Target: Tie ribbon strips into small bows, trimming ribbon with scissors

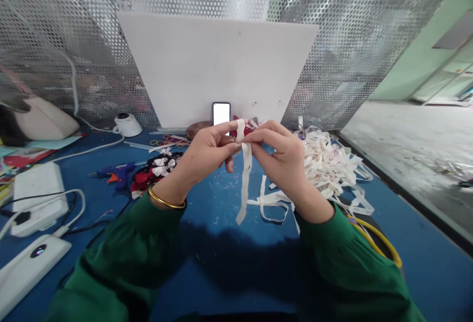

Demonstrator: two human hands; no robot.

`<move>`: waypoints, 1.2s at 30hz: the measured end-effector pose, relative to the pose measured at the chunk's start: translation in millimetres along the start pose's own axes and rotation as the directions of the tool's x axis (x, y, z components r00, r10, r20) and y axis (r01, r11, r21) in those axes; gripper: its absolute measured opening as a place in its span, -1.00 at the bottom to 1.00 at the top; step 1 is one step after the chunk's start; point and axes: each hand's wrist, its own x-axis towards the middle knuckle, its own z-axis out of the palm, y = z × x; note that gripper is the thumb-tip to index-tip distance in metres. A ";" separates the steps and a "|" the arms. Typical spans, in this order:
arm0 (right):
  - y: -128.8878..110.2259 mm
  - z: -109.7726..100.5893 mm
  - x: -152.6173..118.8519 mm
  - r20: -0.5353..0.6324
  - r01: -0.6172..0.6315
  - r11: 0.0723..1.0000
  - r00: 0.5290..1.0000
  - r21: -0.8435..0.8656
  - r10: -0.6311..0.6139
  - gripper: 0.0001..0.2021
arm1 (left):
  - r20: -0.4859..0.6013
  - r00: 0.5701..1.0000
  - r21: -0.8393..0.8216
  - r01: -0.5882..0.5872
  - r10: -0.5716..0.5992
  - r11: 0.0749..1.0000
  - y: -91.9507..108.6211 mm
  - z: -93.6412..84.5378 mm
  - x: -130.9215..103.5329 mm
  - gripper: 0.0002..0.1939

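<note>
Nearer the viewer than the smartphone [221, 115], a white ribbon strip [245, 179] dangles above the tabletop [214, 209]. The left hand's [207, 152] grip pinches it, a band passing over the index finger [232, 126]; the right hand's [283, 157] grip clasps it alongside, fingertips hiding whether it is one continuous piece. The left hand covers the phone's lower part. Right of the phone, a pale ribbon heap [323, 162] is partly screened by the right hand; nearer, a yellow loop [395, 254], its tool unclear, disappears behind the sleeve [362, 268]. Left of the phone lies a blue glue gun [120, 174].
</note>
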 end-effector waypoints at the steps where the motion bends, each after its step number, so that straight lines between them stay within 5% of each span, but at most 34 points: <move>1: 0.9 0.0 0.3 -0.002 -0.013 1.000 1.000 0.017 0.013 -0.82 | 0.012 1.000 0.007 0.008 -0.008 1.000 0.8 0.0 -0.8 -0.44; 11: 3.0 -3.0 5.7 -0.039 -0.150 0.962 0.986 0.227 0.163 -0.89 | 0.257 0.962 0.080 0.077 -0.095 0.994 3.6 -1.9 -4.8 -0.49; 18: 13.4 3.5 5.5 0.074 -0.492 0.671 0.833 0.555 0.549 -0.81 | 0.388 0.913 0.047 0.118 -0.127 0.992 7.8 -7.4 -7.3 -0.46; 23: 19.2 10.4 5.5 0.193 -0.607 0.473 0.722 0.639 0.665 -0.80 | 0.379 0.917 -0.008 0.139 -0.126 0.990 9.5 -9.6 -7.9 -0.43; 33: 25.7 18.1 0.6 0.335 -0.659 0.308 0.662 0.686 0.670 -0.81 | 0.241 0.963 -0.027 0.132 -0.122 0.991 12.8 -5.2 -8.3 -0.50; 36: 34.9 23.9 -2.0 0.402 -0.726 0.257 0.598 0.638 0.693 -0.79 | 0.215 0.970 -0.028 0.123 -0.114 0.992 14.7 -5.0 -9.4 -0.52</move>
